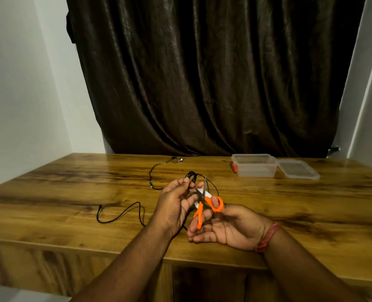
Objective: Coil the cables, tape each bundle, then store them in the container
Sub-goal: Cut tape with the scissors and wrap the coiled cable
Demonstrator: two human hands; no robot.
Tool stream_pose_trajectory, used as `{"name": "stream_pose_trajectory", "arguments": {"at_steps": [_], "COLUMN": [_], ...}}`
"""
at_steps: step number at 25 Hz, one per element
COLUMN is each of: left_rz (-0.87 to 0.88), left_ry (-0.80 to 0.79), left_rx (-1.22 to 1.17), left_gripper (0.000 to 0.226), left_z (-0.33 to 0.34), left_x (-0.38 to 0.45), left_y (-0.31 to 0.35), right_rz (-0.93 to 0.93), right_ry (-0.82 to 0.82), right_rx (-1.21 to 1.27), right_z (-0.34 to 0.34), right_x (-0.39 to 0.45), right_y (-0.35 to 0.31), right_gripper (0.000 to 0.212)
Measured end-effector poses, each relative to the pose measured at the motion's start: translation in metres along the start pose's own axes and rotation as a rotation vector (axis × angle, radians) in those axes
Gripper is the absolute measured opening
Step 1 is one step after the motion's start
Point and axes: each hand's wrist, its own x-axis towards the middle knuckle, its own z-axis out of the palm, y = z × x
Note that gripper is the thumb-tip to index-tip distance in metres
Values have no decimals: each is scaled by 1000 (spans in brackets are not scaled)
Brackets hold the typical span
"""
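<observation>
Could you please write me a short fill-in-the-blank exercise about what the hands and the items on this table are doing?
1. The right hand holds scissors with ____ handles.
2. The left hand pinches a coiled black ____.
3. The container stands open, its lid lying to its ____.

Missing words: orange; cable; right

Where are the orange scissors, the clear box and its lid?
orange scissors [217, 204], head view, on the thumb-loop handle.
clear box [254, 168], head view, on its front wall.
lid [298, 169], head view, on its flat middle.
</observation>
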Motion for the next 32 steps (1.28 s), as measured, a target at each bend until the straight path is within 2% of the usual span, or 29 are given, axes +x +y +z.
{"name": "stream_pose_trajectory", "arguments": {"at_steps": [4,9,17,24,32], "left_rz": [1,2,8,20,16], "left_ry": [6,-5,4,-16,-31], "left_rx": [-14,-48,-46,-20,-41], "left_gripper": [11,12,11,14,13], "left_z": [-1,-1,0,-2,-2], "left_x": [2,2,-2,0,-2], "left_y": [-1,0,2,1,1], "right_rz": [13,20,29,-4,-48], "right_ry": [-10,7,44,116,207], "right_rx": [-6,3,-21,-8,13], "right_z": [1,0,0,-2,-2], "right_x": [-1,-1,0,1,2], "right_y": [0,1,0,2,6], "right_gripper": [63,70,63,56,59]}}
